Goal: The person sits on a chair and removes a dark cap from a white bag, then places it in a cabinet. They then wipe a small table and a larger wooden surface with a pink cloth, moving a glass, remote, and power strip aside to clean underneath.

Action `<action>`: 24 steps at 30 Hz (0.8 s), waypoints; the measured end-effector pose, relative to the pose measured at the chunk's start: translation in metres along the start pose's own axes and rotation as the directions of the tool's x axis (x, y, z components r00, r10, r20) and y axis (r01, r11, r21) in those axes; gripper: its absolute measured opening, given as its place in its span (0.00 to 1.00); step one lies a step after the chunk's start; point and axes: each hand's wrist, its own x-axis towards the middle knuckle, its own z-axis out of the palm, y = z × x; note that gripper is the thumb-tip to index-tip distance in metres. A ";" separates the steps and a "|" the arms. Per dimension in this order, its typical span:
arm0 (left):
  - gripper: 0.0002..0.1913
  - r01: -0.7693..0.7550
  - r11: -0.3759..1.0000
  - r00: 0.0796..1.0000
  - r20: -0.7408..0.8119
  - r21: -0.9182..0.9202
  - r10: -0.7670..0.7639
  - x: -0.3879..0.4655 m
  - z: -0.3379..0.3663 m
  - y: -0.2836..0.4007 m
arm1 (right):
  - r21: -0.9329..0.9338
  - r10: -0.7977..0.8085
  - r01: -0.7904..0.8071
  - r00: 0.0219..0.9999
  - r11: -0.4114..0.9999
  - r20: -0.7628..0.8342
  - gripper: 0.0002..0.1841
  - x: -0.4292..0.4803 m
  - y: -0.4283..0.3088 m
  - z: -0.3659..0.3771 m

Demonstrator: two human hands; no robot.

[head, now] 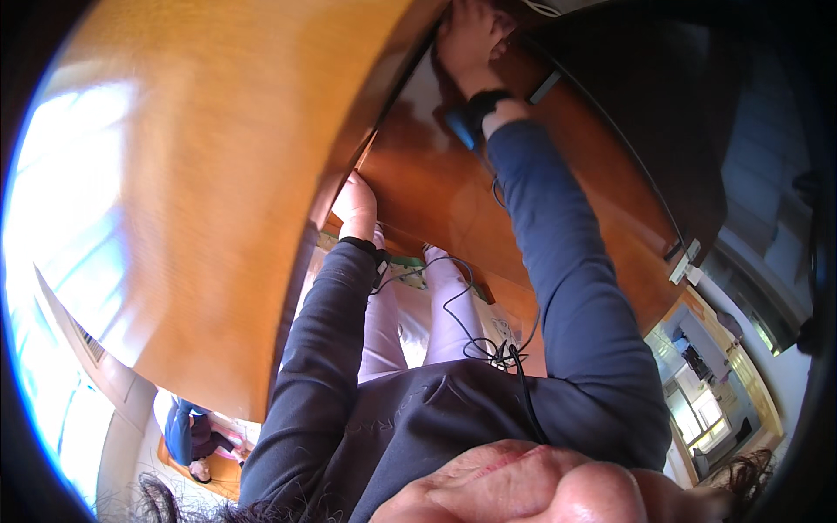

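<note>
A large, glossy wooden panel (216,196) fills the left of the view. My left hand (356,202) is against its near inner edge, and its fingers are partly hidden there. Farther up, my right hand (472,39) lies at the far end of a reddish-brown wooden top (418,176), close to the narrow gap beside the panel. Its fingers are bent, and I cannot tell whether they grip anything. A blue object (461,129) shows beside my right wrist, partly covered by the arm.
A dark-screened television (660,98) stands on the wooden top at right, on light-coloured feet (685,261). A thin black cable (467,307) loops before my legs. Another person (196,431) is at lower left. A doorway (713,386) opens at lower right.
</note>
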 end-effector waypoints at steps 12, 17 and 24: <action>0.23 0.083 0.983 0.996 -0.004 -0.161 -0.085 0.001 -0.013 0.017 | -0.017 0.024 -0.020 0.948 1.000 0.319 0.27 -0.126 -0.057 -0.093; 0.23 0.083 0.985 0.996 -0.009 -0.150 -0.085 0.000 -0.018 0.021 | 0.077 0.234 -0.229 0.970 0.970 -0.068 0.26 -0.065 0.020 -0.069; 0.23 0.086 0.976 0.996 -0.012 -0.201 -0.090 -0.001 -0.024 0.028 | -0.109 0.030 -0.010 0.981 0.994 0.191 0.24 -0.091 -0.007 -0.073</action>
